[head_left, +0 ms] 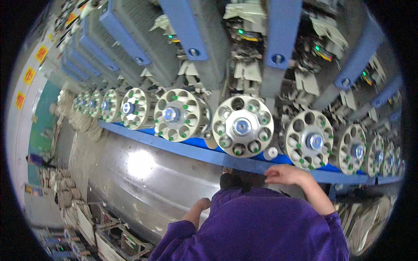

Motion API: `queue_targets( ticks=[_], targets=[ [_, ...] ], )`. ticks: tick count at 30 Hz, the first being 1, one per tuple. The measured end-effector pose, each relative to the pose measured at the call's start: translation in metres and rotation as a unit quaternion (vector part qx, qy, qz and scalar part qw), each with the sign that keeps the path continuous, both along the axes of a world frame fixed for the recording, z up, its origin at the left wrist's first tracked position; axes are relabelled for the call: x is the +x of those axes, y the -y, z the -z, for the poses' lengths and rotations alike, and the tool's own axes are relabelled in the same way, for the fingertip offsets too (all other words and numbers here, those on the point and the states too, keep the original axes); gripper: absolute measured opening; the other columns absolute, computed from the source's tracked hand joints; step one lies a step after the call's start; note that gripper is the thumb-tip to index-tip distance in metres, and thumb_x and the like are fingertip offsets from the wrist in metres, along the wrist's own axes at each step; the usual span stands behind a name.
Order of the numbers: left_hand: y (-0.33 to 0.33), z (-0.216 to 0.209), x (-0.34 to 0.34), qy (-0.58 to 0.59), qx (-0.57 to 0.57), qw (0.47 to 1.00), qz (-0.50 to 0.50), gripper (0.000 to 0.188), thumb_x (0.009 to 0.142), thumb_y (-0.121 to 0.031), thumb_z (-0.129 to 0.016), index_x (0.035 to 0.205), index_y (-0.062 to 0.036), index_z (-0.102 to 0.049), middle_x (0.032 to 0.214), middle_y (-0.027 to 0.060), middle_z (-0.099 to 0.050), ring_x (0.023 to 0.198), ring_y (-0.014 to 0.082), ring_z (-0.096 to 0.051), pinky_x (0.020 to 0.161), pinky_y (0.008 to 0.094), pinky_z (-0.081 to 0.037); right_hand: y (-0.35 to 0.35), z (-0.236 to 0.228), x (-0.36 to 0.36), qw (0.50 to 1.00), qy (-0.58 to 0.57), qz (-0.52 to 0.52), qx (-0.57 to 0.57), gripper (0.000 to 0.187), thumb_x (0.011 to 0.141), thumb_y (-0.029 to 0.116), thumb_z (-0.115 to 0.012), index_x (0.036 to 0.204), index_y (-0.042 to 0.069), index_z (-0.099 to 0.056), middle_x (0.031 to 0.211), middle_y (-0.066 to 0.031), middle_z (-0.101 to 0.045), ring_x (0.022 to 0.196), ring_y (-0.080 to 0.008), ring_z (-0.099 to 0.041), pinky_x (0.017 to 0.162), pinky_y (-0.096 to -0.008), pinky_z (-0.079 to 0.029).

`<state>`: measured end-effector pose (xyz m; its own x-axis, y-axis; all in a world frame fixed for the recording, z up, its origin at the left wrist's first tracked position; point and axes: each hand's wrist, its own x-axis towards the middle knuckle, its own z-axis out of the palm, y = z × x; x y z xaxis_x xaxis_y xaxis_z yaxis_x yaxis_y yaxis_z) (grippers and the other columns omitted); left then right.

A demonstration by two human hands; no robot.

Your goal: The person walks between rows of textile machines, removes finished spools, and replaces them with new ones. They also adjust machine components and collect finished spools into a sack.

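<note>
Yellow-and-red signs [28,75] on a white wall [21,135] beside a green panel [40,135], and a shiny grey floor [111,169]

The one view looks from the wearer's head, steeply down over a purple cloth top [261,224], which sits closest and fills the lower middle. It faces forward onto a row of cream-coloured round wheels [243,126], near at the centre and shrinking toward both sides. The wide fisheye bends the long blue metal rail [191,151] and takes in the shiny grey floor [126,185] at left.
</note>
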<state>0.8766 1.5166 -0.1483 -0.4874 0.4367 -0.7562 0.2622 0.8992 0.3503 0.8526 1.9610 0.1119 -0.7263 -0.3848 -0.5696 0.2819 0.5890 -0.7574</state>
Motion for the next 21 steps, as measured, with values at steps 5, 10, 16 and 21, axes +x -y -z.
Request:
queue_targets(
  ticks=[5,10,16,21],
  targets=[
    [-0.022,-0.01,-0.01,0.013,0.1,0.995,0.017,0.042,0.082,-0.041,-0.05,0.099,-0.0062,-0.066,0.102,0.0218,-0.063,0.103,0.036,-0.057,0.091,0.0424,-0.045,-0.045,0.142,0.181,0.892,0.02,0.418,0.169,0.036,0.084,0.026,-0.063,0.11,0.003,-0.06,0.104,-0.0176,-0.064,0.098,-0.0309,-0.061,0.083,-0.0389,-0.048],
    [-0.061,-0.019,-0.043,-0.009,0.107,0.991,-0.074,0.042,0.078,-0.04,-0.062,0.099,-0.0046,-0.065,0.1,0.0195,-0.065,0.097,0.0349,-0.061,0.084,0.0382,-0.048,-0.058,0.22,0.378,0.747,0.2,0.598,0.211,0.027,0.083,0.026,-0.059,0.072,0.001,-0.057,0.065,-0.0125,-0.058,0.063,-0.0257,-0.056,0.06,-0.0376,-0.045],
    [-0.089,-0.01,-0.076,0.059,0.093,0.99,-0.084,0.041,0.077,-0.038,-0.063,0.103,-0.0069,-0.066,0.098,0.0188,-0.066,0.091,0.0359,-0.063,0.08,0.0394,-0.05,0.022,0.242,0.405,0.721,0.205,0.657,0.079,0.023,0.083,0.022,-0.061,0.078,0.0,-0.059,0.07,-0.0122,-0.061,0.066,-0.0238,-0.057,0.062,-0.0365,-0.046],
    [-0.096,0.011,-0.099,-0.001,0.091,0.991,0.094,0.039,0.08,-0.037,-0.053,0.096,-0.0042,-0.066,0.095,0.0218,-0.065,0.09,0.0386,-0.062,0.081,0.044,-0.049,0.07,0.24,0.342,0.738,0.168,0.654,0.0,0.02,0.083,0.019,-0.062,0.082,-0.001,-0.061,0.074,-0.0121,-0.063,0.068,-0.0221,-0.058,0.064,-0.0355,-0.046]
  ],
)
